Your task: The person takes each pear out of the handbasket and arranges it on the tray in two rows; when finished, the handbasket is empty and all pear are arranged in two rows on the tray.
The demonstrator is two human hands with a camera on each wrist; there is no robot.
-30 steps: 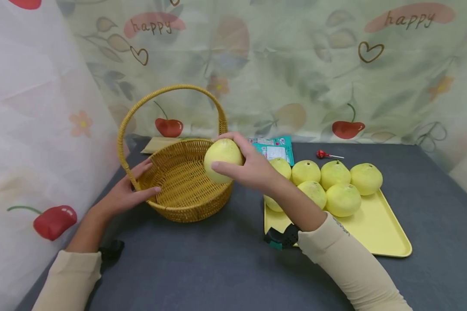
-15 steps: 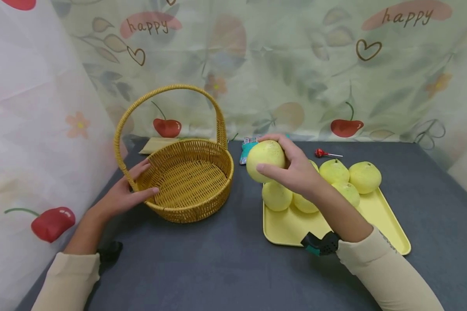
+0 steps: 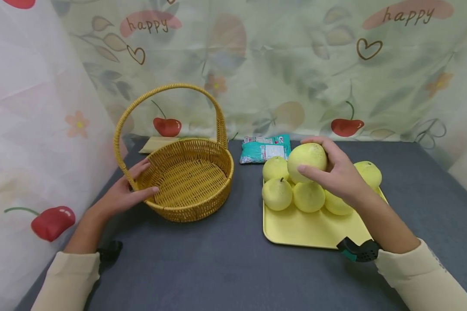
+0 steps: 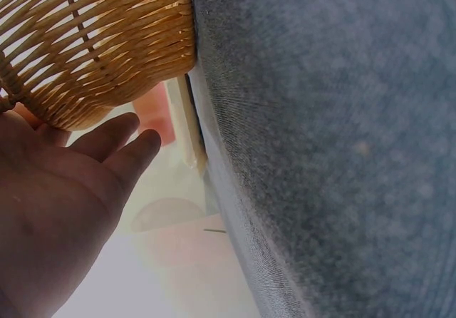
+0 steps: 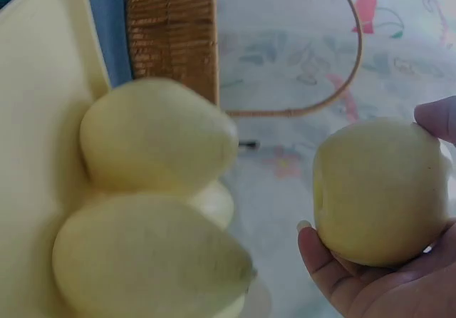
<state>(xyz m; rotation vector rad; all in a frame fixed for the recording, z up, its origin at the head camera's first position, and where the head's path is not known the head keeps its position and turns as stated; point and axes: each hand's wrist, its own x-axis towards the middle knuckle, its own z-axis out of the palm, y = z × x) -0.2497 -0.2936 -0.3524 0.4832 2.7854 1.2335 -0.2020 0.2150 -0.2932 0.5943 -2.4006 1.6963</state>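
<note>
My left hand [image 3: 124,194] holds the left side of a woven basket [image 3: 190,212] with a tall arched handle, the thumb over its rim. In the left wrist view, fingers [image 4: 132,157] lie along the outside of the basket wall. My right hand [image 3: 344,179] grips a pale yellow-green pear [image 3: 306,162] above the yellow tray [image 3: 303,231]. Beneath and around it, several similar pears [image 3: 276,194] sit on the tray's back part. Some are partly hidden by the right hand. The right wrist view shows the held pear [image 5: 381,190] between thumb and fingers. Nothing lies in the basket.
Behind the tray, a teal packet [image 3: 264,150] lies on the dark grey tabletop [image 3: 218,268]. A flat tan item [image 3: 157,144] is behind the basket. Printed cloth [image 3: 268,77] hangs along the back and sides.
My right hand has moved right with the pear, from beside the basket's right rim to over the tray's pears. My left hand stays on the basket.
</note>
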